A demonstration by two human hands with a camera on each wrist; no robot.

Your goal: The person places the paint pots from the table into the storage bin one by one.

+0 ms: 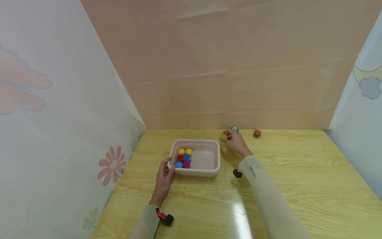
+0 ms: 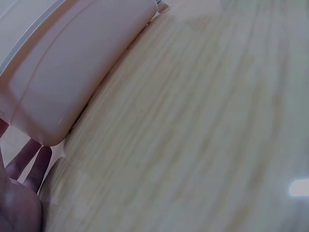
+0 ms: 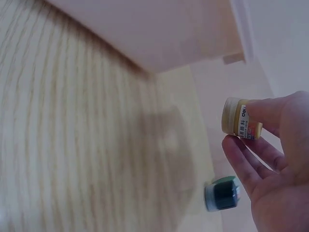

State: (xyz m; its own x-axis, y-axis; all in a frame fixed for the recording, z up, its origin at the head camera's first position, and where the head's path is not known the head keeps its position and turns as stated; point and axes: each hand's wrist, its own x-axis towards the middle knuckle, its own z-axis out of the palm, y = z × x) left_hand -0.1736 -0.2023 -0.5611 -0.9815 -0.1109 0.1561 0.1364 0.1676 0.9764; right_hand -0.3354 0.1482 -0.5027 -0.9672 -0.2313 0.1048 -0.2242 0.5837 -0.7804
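Observation:
A pale pink plastic box stands on the table with several small paint jars in its left part. They include yellow-lidded jars, a dark red jar, blue ones and a magenta one. My left hand holds the box at its near left corner, thumb on the front side and fingers along the left. Right of the box, my right hand pinches a yellow paint jar between thumb and fingers, above the table.
Behind the right hand lies a dark green jar, partly hidden in the head view. Farther right is a reddish-brown jar near the back edge. A brown paper-covered wall rises behind the table, with patterned sheets at both sides.

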